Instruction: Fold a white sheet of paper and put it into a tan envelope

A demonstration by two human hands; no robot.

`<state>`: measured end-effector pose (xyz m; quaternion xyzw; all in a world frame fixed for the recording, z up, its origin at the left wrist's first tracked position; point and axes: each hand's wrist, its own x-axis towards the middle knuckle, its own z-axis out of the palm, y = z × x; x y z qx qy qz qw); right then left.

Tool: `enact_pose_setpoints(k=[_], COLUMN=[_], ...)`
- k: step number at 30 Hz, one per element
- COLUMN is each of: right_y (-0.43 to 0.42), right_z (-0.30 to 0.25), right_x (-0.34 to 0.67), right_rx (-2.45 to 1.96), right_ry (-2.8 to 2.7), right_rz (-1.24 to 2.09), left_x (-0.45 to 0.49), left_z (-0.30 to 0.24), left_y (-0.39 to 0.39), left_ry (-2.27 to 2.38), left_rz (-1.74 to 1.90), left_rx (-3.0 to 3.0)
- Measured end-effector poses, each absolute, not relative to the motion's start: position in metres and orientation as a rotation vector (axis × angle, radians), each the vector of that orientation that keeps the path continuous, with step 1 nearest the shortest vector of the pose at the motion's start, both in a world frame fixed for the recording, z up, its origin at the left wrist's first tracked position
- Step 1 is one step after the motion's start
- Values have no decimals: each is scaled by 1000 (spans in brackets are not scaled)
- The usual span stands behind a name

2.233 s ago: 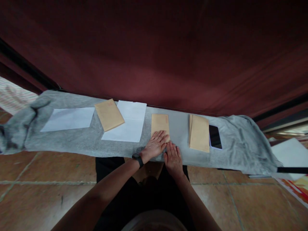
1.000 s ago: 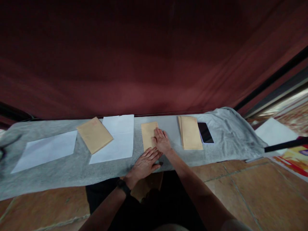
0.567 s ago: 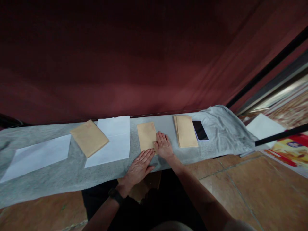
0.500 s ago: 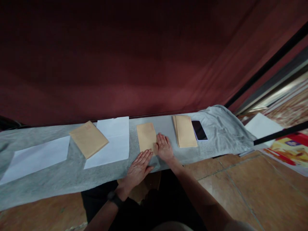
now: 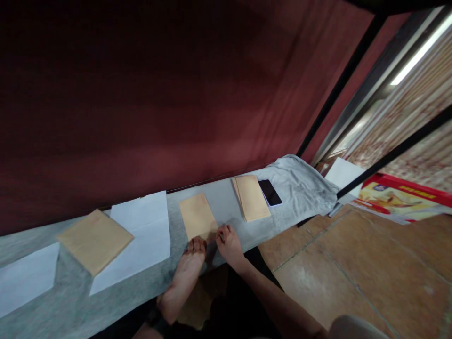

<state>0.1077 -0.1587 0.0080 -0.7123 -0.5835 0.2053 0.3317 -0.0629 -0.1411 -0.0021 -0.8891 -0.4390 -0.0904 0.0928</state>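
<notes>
A brown paper envelope (image 5: 198, 217) lies on the grey cloth in front of me, tilted slightly to the left. My left hand (image 5: 191, 261) has its fingers bent at the envelope's lower left corner. At the lower right corner, my right hand (image 5: 230, 246) pinches the edge with curled fingers. Fingertips of both hands are partly hidden against the paper. Right of this envelope rests a small stack of the same brown envelopes (image 5: 251, 197). To the left, another brown envelope pile (image 5: 95, 240) sits turned across a creased white sheet (image 5: 143, 235).
A second white sheet (image 5: 28, 280) lies at the far left. A dark-screened phone (image 5: 270, 192) is beside the right stack. Grey cloth (image 5: 303, 183) bunches at the right end, near black bars (image 5: 342, 84). A red and yellow box (image 5: 402, 200) is on the tiled floor.
My hands, flat on the envelope before, now have curled fingers at its lower edge. The view has turned to the right, shifting everything leftward.
</notes>
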Motion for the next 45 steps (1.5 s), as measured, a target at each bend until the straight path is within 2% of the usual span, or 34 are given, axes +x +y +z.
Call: enact_pose_setpoints(k=[6, 9, 15, 19, 25, 31, 38, 45], right_y=[-179, -172, -155, -146, -141, -150, -156, -158], right_z=[0, 4, 20, 34, 39, 19, 24, 15], right_x=[111, 106, 109, 149, 231, 256, 260, 268], right_rx=[-1476, -1284, -1222, -1179, -1226, -1351, -1504, -1609], right_ry=[-864, -578, -528, -398, -254, -232, -266, -378], right_rz=[1349, 1561, 1341, 1151, 988, 1081, 1235, 1362], left_x=[-57, -44, -23, -28, -55, -88, -126, -154], left_z=[32, 45, 42, 33, 11, 3, 7, 3], left_y=[-141, -152, -170, -171, -169, -165, -168, -161], left_ry=[-1415, -1394, -1211, -1190, -1255, -1503, -1863, -1937], left_rz=[-102, -124, -397, -598, -597, -638, -532, -210], left_rx=[-2675, -2654, -2734, -2711, -2651, -2484, -2192, -2257])
